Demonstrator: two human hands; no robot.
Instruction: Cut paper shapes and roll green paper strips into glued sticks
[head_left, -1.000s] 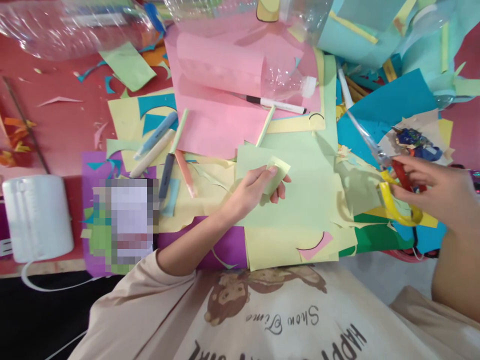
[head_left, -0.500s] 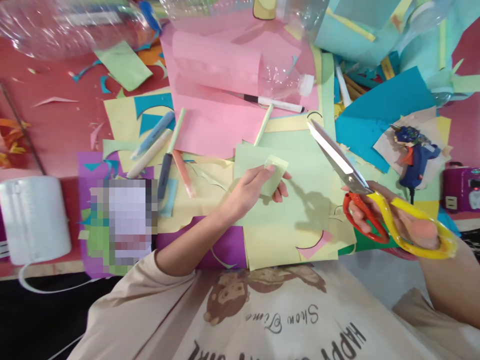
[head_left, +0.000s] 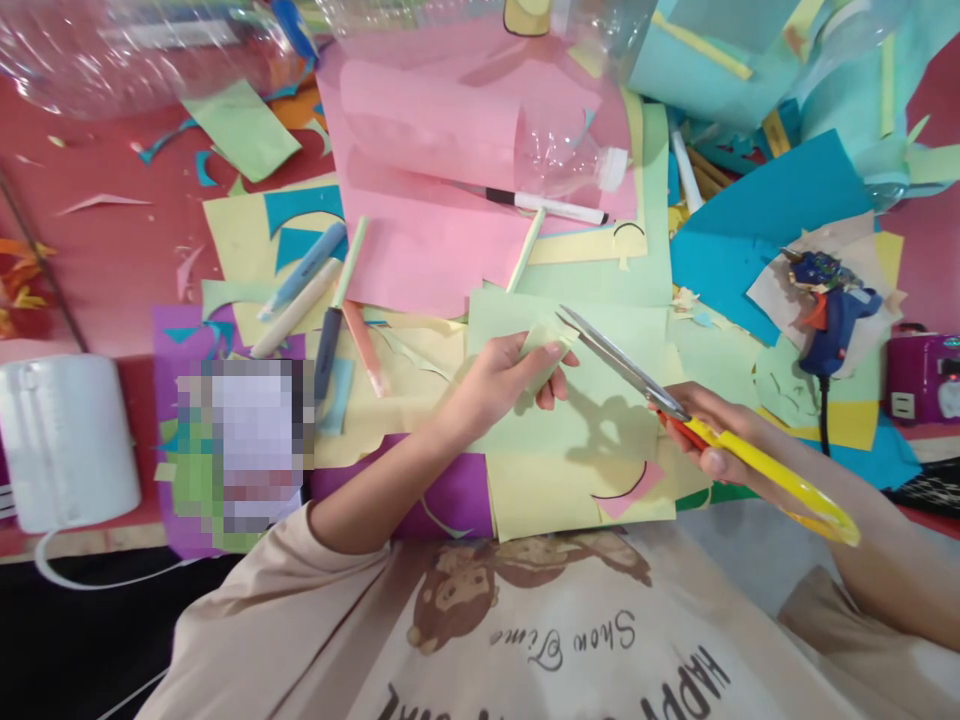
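Note:
Between the thumb and fingers of my left hand [head_left: 517, 378] is a small folded piece of pale green paper [head_left: 541, 345]. My right hand [head_left: 709, 425] grips scissors [head_left: 626, 368] with one yellow and one red handle. The blades point up and left, their tips close to the paper's upper right edge; I cannot tell whether they touch it. Both hands are above a light green sheet [head_left: 615, 320], which lies over a pale yellow sheet [head_left: 570, 495].
Behind the hands lies a pink-wrapped plastic bottle [head_left: 435, 120] with a black-and-white marker [head_left: 547, 205] beside it. A blue glue gun [head_left: 836, 315] rests at right. Markers [head_left: 304, 270] and paper scraps lie at left, near a white case [head_left: 67, 440].
My right hand has turned the scissors and moved them left and down, bringing the blade tips to the folded paper. My left hand has tilted the paper slightly.

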